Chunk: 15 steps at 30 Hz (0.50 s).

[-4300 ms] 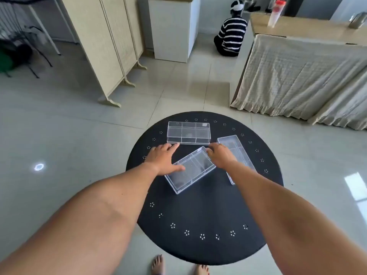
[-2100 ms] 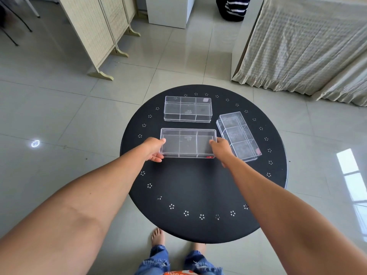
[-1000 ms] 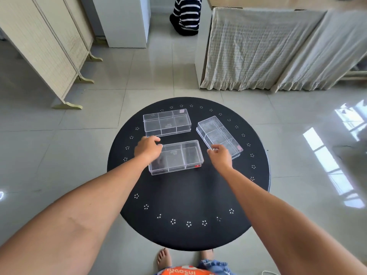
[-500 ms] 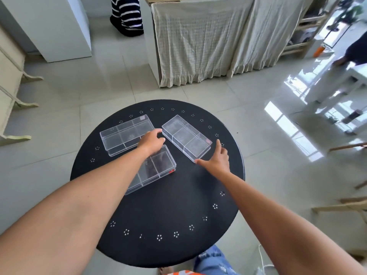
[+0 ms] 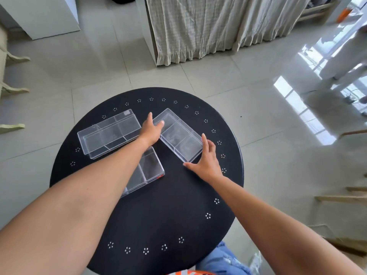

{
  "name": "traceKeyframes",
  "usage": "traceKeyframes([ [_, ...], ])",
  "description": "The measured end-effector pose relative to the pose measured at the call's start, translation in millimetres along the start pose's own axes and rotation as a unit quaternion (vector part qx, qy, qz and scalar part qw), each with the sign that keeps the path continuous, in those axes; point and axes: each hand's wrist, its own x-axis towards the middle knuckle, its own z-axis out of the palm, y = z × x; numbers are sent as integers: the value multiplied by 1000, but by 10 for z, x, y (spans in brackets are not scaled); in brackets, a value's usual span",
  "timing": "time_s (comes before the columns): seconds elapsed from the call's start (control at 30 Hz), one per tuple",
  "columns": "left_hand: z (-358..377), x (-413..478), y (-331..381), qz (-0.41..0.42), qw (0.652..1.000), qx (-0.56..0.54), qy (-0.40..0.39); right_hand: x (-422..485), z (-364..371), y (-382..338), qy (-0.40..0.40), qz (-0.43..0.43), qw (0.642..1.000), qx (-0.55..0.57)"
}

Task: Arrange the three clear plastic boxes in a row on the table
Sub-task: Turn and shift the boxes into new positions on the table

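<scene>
While two clear rectangular plastic boxes (image 5: 108, 133) (image 5: 143, 173) lie near the round black table's (image 5: 168, 215) left edge, left hand (image 5: 150, 131) and right hand (image 5: 206, 161), fingers spread, grip the third clear plastic box (image 5: 178, 135) by its ends.

Three boxes lay on the counter (image 5: 178, 215). The left box (image 5: 109, 133) sat at 10 o'clock, the right box (image 5: 179, 135) at 1 o'clock, angled, its near end towards 3 o'clock. The near box (image 5: 148, 171) lay before both, partly under the left forearm.
</scene>
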Motion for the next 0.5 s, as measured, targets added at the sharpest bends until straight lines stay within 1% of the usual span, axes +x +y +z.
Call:
traceKeyframes([
  [0.13, 44, 52, -37, -21, 998, -55, 33, 82, -69, 17, -23, -12, 999, 29],
  [0.2, 38, 52, -9, -11, 996, -74, 53, 127, -161, 2, -28, -11, 997, 75],
  [0.3, -8, 68, 92, 20, 992, -102, 66, 218, -341, -85, -5, 1, 987, 163],
  [0.4, -74, 82, 243, 37, 988, -141, 56, 376, -555, -194, 2, 35, 959, 280],
  [0.5, -150, 78, 346, 37, 981, -186, 29, 527, -787, -252, -40, 98, 928, 357],
])
